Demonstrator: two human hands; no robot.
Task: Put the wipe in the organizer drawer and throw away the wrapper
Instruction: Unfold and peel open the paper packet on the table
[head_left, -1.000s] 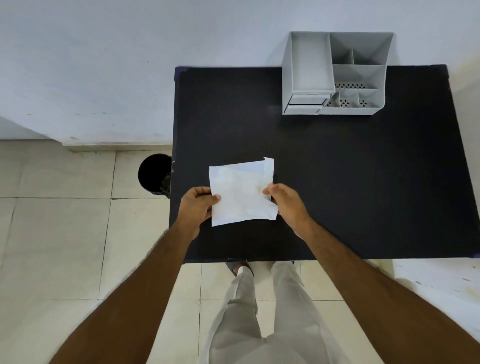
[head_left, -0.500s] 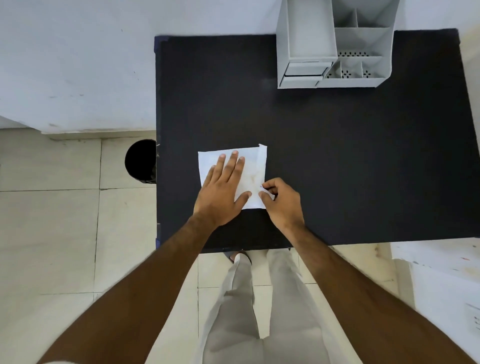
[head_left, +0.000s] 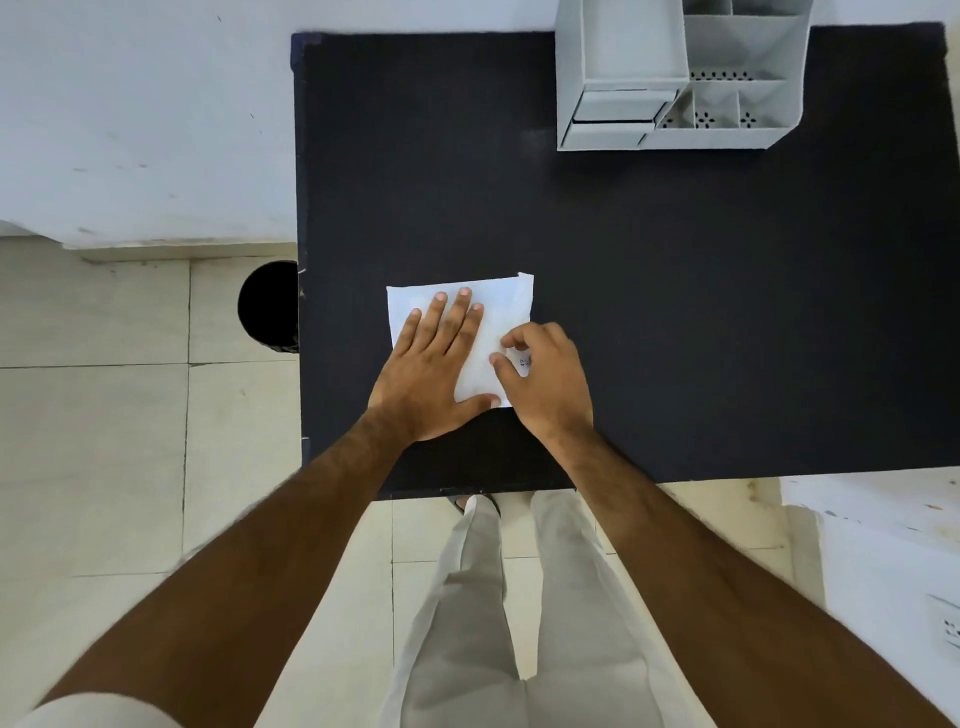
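Note:
A white wipe (head_left: 498, 301) lies spread flat on the black table (head_left: 675, 312), near its front left. My left hand (head_left: 436, 364) rests flat on the wipe with its fingers apart, pressing it down. At the wipe's right edge my right hand (head_left: 545, 379) has thumb and forefinger pinched on the sheet. A small white bit with dark print (head_left: 524, 360) shows under those fingers; I cannot tell whether it is the wrapper. The grey organizer (head_left: 727, 140) stands at the table's far right, its small drawer (head_left: 613, 109) at the front left showing a dark gap.
A round black bin (head_left: 267, 306) stands on the tiled floor against the table's left edge. A white wall runs behind the table. My legs in light trousers are below the front edge. A white surface with a socket sits at the lower right.
The wipe went from being held up by both hands to lying flat on the table. My left hand moved onto it, and my right hand shifted further over its right edge.

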